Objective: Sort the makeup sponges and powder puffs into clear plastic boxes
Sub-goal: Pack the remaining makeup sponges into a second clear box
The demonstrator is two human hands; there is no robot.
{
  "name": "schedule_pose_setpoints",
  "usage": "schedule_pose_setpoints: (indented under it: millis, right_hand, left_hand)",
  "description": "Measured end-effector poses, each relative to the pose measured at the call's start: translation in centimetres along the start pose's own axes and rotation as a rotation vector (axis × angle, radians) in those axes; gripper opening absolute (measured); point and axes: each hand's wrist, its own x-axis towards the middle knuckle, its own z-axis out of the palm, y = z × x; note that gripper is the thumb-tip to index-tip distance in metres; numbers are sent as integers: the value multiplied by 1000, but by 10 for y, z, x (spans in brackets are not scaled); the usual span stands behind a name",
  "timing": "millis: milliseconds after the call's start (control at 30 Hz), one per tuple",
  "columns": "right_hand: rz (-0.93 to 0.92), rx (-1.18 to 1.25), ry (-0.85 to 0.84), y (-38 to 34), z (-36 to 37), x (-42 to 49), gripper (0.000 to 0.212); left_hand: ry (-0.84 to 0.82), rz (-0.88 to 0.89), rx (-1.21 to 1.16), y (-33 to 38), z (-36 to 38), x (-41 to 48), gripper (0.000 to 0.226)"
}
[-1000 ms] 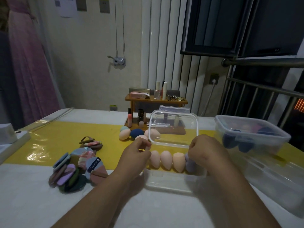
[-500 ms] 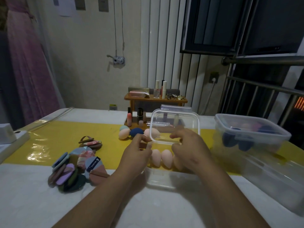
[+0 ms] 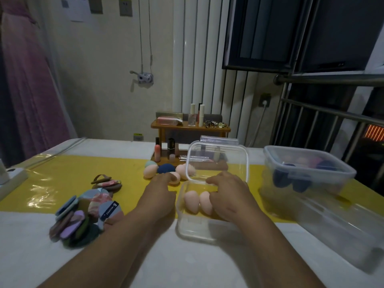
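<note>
The left hand (image 3: 160,196) is reaching forward with its fingers stretched out, the tips touching a pale pink sponge (image 3: 175,178) that is lying loose on the glossy yellow mat (image 3: 62,177). Half a second ago that hand was up at the lid's corner; it has slid left since. The right hand (image 3: 230,196) is staying put, curled down over the right end of the row inside the small clear box (image 3: 187,231), and it is hiding whether it is gripping anything. Two smooth, egg-shaped peach sponges (image 3: 192,201) are showing beside it, standing on end. The box's thin see-through hinged lid (image 3: 217,161) is standing upright just behind the hands.

More loose sponges are crowding behind the left fingertips: a navy one (image 3: 166,169), a pink-and-teal one (image 3: 150,170) and another pink one (image 3: 182,170) partly behind the lid. Flat, soft powder puffs (image 3: 83,217) are lying fanned in a heap at the left, with a smaller stack (image 3: 107,182) beyond it. A bigger clear tub (image 3: 307,173) at the right is holding dark blue sponges, and a wooden shelf (image 3: 190,127) of cosmetics is standing at the back.
</note>
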Motion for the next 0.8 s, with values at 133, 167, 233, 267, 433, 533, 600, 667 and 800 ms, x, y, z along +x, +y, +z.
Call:
schedule_pose_setpoints:
  millis: [133,167,233,267,433,533,600,667,800]
  right_hand:
    - [-10,-14,8,1,1,0,52]
    - [-12,-18,6,1,2,0,52]
    - [-14,-24,10,2,2,1,53]
    - [-15,-26,11,2,2,2,52]
    - [-16,-30,9,2,2,3,51]
    - [-18,-32,7,3,2,3,52]
    - [-20,-35,7,3,2,2,52]
    - [-19,-32,13,2,1,1,52]
    - [-20,11,42,1,1,0,55]
  left_hand:
    - [1,169,284,4,5,8,41]
    - [24,202,392,6,5,10,42]
    - [39,246,576,8,6,11,43]
    - [30,244,615,6,8,11,43]
    - [34,222,534,-3,9,9,31]
    - [29,151,312,-1,6,3,29]
    - [75,127,177,3,1,-2,30]
    - [135,118,53,9,-6,-7,26]
    - [218,189,-193,26,-21,-24,28]
